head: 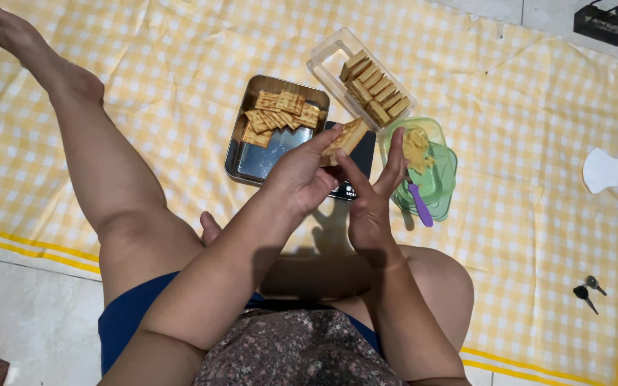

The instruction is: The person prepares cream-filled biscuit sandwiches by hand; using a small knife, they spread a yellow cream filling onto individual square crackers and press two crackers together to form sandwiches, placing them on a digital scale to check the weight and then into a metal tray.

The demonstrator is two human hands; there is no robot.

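A: Head view, progress?
B: Roughly midway, judging by the piles: about a dozen finished crackers (281, 113) heaped in the metal tray (244, 159) at 11 o'clock; plain crackers (375, 91) lined up in the clear box (326, 63) at 1 o'clock, yet to be spread.
A: And the hands?
B: Left hand (300, 174) raised at centre, fingers (321, 141) pinched on one cracker (345, 139). Right hand (375, 200) upright beside it, fingers spread, holding nothing. Purple spreader (419, 204) resting in the green tub (440, 179) at 3 o'clock.
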